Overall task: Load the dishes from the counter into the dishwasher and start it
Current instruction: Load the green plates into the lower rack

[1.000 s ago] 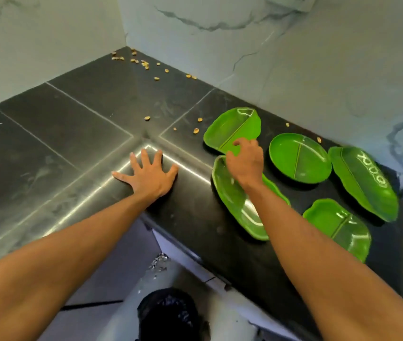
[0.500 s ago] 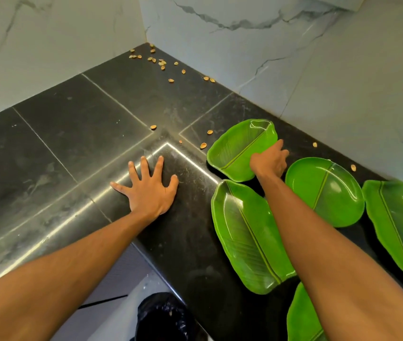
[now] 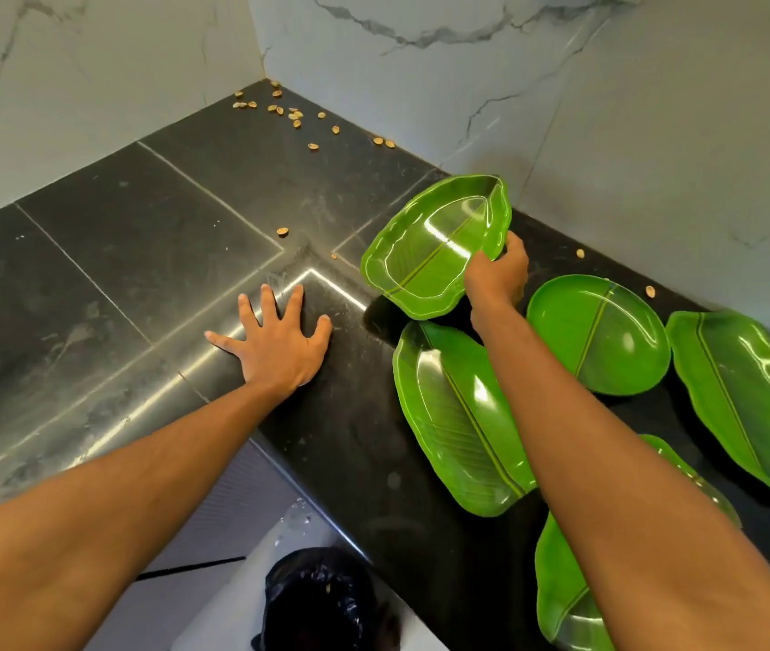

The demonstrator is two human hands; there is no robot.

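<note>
Right hand: I read it as clamped on the rim of the leaf-shaped dish, thumb inside the hollow, fingers curled behind the edge
Leaf-shaped dish: at 1 o'clock in my view, tilted with its hollow turned toward the camera, and a dark shadow on the counter below it; I cannot tell if its far edge touches the counter
Left hand: flat on the counter at 9 o'clock of the dish, fingers spread wide, holding nothing
Long leaf plate: lying flat at 6 o'clock of the held dish
Round plate: flat at 4 o'clock of the held dish, just beside the long plate
Far leaf plate: at 3 o'clock of the round plate
Nearest plate: at 5 o'clock in my view, mostly hidden by the right forearm
Shells: scattered in the counter corner at 12 o'clock, a few loose near the dishes
Bin: black-lined, at 6 o'clock below the counter edge
</note>
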